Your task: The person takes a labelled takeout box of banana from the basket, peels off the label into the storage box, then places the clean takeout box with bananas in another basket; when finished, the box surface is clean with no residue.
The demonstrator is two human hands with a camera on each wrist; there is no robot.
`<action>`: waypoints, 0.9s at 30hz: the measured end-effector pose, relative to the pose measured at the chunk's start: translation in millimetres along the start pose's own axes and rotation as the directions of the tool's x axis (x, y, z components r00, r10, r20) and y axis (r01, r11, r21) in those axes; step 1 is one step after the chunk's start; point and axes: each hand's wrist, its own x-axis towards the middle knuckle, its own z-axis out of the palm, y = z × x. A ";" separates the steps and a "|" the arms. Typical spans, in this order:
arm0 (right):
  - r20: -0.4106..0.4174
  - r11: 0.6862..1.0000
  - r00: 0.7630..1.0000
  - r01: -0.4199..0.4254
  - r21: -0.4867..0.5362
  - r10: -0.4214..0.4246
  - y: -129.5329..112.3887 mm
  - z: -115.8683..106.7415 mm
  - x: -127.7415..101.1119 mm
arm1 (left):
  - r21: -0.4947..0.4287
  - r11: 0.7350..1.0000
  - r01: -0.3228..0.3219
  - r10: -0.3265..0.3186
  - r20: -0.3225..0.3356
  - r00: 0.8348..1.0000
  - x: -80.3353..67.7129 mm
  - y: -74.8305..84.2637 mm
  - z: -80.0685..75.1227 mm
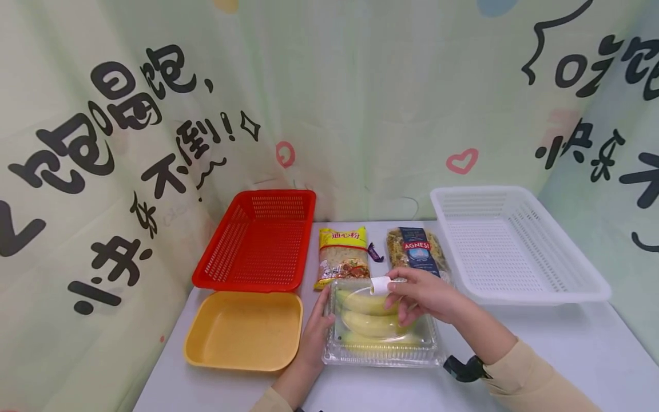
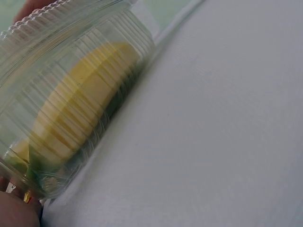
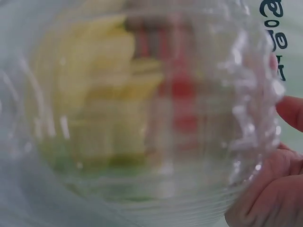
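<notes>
A clear plastic clamshell box (image 1: pixel 383 355) of bananas (image 1: pixel 370 323) stands on the table in the head view. My left hand (image 1: pixel 312 332) holds its left side, fingers along the edge and thumb at the rim. My right hand (image 1: pixel 424 294) is over the lid and pinches a white label (image 1: pixel 380 285) near the box's back edge between thumb and index finger. The left wrist view shows a banana (image 2: pixel 85 104) through the ribbed side, with part of the left hand (image 2: pixel 16 210) at the lower left. In the right wrist view the box (image 3: pixel 118 118) is blurred.
Behind the box lie a yellow-topped pasta bag (image 1: pixel 343 254), a small dark wrapped sweet (image 1: pixel 375 253) and an AGNESI pasta bag (image 1: pixel 416 249). A red basket (image 1: pixel 257 246) and a yellow tray (image 1: pixel 242 332) stand left, a white basket (image 1: pixel 494 240) right. A printed curtain (image 1: pixel 334 103) surrounds the table.
</notes>
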 end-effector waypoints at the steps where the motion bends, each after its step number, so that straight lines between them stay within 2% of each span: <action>1: 0.005 1.000 1.000 0.010 0.006 -0.010 -0.3 -0.1 -0.5 | 0.002 1.000 -0.001 0.001 -0.001 1.000 0.0 -0.2 -0.3; 8: -0.012 0.998 0.998 0.058 0.032 -0.057 -3.3 -0.3 -2.6 | -0.007 1.000 -0.003 0.003 -0.009 1.000 -0.2 0.0 0.6; 16: -0.067 0.993 0.991 0.111 -0.035 -0.114 -8.1 0.0 -7.1 | -0.005 1.000 0.003 -0.003 0.001 1.000 -0.8 3.2 2.0; 20: -0.046 0.990 0.989 0.137 -0.034 -0.138 -9.0 -1.1 -7.6 | -0.004 1.000 0.003 -0.003 -0.001 1.000 -0.6 3.0 1.8; 25: 0.001 0.984 0.984 0.177 0.025 -0.177 -7.9 -2.2 -7.9 | 0.007 1.000 0.002 -0.002 -0.009 1.000 -0.8 1.8 0.9; 27: -0.023 0.981 0.983 0.184 0.066 -0.183 -8.3 -1.4 -7.8 | 0.004 1.000 -0.001 0.001 -0.012 1.000 -0.7 1.6 0.8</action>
